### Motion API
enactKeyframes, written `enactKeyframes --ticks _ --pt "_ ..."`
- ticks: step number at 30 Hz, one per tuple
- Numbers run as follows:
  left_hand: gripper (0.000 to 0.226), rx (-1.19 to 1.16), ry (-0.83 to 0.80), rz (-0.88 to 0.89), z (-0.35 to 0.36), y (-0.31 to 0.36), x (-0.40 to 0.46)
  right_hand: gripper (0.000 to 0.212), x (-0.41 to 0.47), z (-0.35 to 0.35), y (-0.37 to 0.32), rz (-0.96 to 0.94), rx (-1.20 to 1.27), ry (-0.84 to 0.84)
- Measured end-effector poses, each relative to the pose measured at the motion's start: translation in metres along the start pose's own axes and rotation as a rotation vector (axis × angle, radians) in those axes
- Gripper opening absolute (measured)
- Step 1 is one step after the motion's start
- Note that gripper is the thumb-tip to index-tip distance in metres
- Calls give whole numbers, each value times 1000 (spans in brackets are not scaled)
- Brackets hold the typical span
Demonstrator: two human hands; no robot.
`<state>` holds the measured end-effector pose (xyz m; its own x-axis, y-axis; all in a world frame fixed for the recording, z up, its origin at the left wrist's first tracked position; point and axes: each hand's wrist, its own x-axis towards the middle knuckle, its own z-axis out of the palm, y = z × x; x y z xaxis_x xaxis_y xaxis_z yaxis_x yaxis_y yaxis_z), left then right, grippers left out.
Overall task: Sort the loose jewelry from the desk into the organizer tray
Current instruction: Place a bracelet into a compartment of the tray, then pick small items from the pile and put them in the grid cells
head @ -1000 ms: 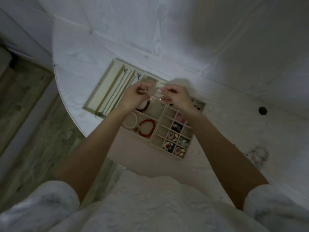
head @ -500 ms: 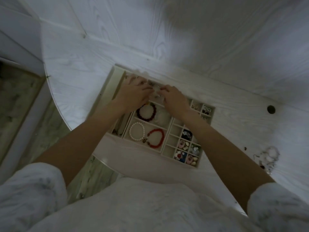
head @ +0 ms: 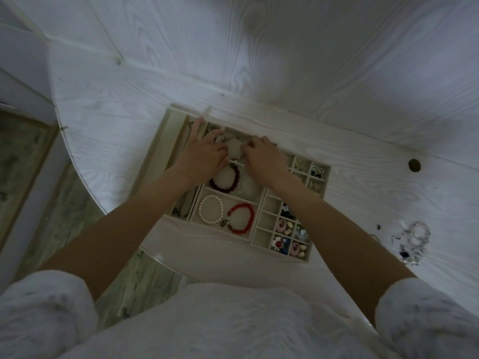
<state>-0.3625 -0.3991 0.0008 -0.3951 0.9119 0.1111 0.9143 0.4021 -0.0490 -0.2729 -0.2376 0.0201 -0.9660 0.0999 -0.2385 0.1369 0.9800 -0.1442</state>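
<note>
Head view: both hands are lowered into a far compartment of the organizer tray [head: 166, 161] on the white surface [head: 363, 177], the left hand [head: 203, 156] and right hand [head: 263, 158] close together, fingers curled at a small metallic piece [head: 234, 158] between them; whether either grip actually pinches it cannot be told. Just nearer than the grips lie a dark red bracelet [head: 225, 180], a pearl bracelet [head: 211, 209] and a bright red bracelet [head: 241, 219], each in the tray. Loose jewelry [head: 413, 242] remains on the surface, well to the right of the right grip.

left hand [head: 204, 156], right hand [head: 264, 159], fingers curled
</note>
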Motion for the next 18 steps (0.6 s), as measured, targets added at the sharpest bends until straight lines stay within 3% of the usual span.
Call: enactKeyframes --ticks 6,12,15,18 --pt "33 -80 117 -59 1 10 -5 32 -8 -5 0 54 152 -27" --pt "32 -525 238 -315 -53 94 -10 26 -106 -37 36 152 329 273" --pt "34 -665 156 -306 -58 150 -7 22 -179 -25 71 320 357 318" --pt "42 -612 29 -211 -50 198 -1 21 -242 1 110 515 350 317"
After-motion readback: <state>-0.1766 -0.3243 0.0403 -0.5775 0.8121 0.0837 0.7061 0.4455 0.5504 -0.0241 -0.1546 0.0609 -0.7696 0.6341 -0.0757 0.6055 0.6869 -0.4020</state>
